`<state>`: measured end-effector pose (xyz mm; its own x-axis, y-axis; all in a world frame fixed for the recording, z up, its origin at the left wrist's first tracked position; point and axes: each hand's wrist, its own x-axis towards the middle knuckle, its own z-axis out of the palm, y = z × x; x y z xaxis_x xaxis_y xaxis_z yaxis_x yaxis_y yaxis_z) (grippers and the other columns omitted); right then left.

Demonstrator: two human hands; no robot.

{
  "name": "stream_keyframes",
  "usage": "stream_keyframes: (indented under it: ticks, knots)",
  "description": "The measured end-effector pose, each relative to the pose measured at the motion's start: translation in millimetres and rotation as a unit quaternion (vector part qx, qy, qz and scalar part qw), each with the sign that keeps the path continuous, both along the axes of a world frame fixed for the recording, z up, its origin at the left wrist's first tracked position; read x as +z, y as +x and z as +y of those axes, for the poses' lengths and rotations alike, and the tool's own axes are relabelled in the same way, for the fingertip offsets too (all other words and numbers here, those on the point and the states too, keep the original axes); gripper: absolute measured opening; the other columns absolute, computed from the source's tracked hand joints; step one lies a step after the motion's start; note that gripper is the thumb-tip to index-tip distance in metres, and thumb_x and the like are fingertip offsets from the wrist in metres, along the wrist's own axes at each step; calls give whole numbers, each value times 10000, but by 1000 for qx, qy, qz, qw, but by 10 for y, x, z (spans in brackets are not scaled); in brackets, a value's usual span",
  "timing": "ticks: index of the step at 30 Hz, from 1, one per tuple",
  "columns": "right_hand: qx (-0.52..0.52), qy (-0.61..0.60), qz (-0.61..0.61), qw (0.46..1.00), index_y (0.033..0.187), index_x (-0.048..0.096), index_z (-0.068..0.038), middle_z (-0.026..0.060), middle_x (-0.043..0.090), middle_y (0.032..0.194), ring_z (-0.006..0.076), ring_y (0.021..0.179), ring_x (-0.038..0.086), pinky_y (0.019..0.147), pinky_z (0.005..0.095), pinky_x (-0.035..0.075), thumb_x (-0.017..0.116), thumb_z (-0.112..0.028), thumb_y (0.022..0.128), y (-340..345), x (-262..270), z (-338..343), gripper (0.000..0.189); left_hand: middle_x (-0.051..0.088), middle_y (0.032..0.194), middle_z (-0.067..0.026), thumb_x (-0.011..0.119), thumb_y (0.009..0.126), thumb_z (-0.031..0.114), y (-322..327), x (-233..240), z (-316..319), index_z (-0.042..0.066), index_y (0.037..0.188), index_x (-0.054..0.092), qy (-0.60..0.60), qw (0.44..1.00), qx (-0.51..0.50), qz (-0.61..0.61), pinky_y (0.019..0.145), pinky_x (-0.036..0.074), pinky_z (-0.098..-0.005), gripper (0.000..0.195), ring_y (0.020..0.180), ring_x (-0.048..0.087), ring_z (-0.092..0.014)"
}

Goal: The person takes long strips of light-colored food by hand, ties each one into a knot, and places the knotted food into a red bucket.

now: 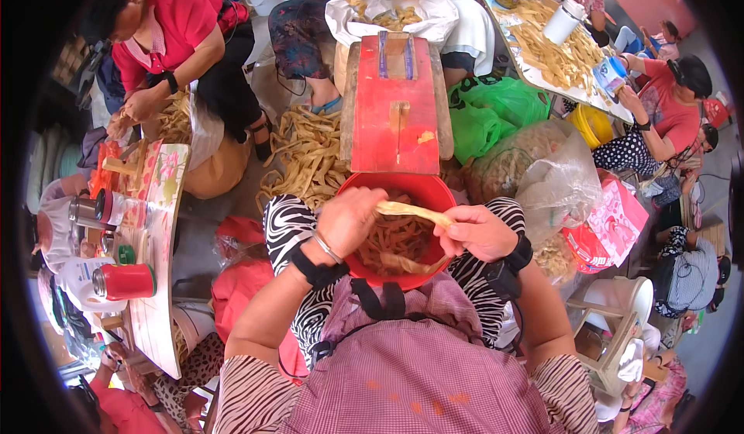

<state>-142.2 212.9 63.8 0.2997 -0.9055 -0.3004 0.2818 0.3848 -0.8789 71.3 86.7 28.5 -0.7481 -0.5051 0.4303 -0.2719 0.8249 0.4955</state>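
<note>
A pale yellow, flat plant-like strip [412, 210] is stretched between my two hands, above a red plastic bucket [444, 187]. My left hand [351, 219] grips its left end, fingers curled. The right end is pinched between thumb and fingers of my right hand [479, 232], and a length of strip hangs below it into the bucket. Many cut brownish strips [386, 239] lie in the bucket, which stands between my knees. Just beyond it is a red board [372, 105] with a slotted wooden block [399, 114] fixed on it. What the block is for cannot be told.
A heap of long tan strips [311, 155] lies on the floor left of the board. Green plastic bags [494, 114] and a clear sack [558, 178] stand right. A table with a red jar [125, 282] is at left. Several people sit around, one directly opposite.
</note>
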Motion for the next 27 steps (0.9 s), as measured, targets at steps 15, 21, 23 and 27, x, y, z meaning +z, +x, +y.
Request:
stream_keyframes:
  ticks: [15, 21, 23, 27]
  knots:
    - [-73, 122, -44, 989, 1071, 519, 24, 120, 611, 687, 49, 385, 353, 378, 177, 289, 368, -287, 928, 87, -31, 213, 375, 523, 649, -40, 556, 750, 90, 63, -76, 179, 79, 948, 557, -115, 984, 136, -9, 526, 432, -330, 199, 603, 541, -223]
    - [-85, 111, -207, 968, 885, 529, -9, 70, 565, 602, 47, 344, 305, 354, 193, 260, 349, -258, 936, 166, -131, 281, 312, 529, 675, -42, 601, 728, 88, 39, -18, 110, 45, 1062, 537, -165, 980, 95, 61, 564, 429, -335, 343, 602, 523, -211]
    - [-157, 114, -330, 924, 996, 493, -34, 43, 610, 873, 8, 399, 336, 366, 153, 253, 392, -199, 920, 143, -186, 256, 207, 523, 684, -45, 604, 724, 95, 75, -52, 199, 32, 1069, 528, -160, 984, 76, 9, 560, 425, -329, 358, 615, 523, -208]
    - [-238, 92, -350, 901, 1111, 467, -35, 63, 582, 1079, 2, 498, 399, 405, 139, 283, 418, -168, 904, 196, -168, 138, 251, 498, 670, -60, 592, 660, 41, 26, -108, 410, 19, 1045, 547, -127, 990, 29, -46, 541, 413, -332, 388, 596, 505, -226]
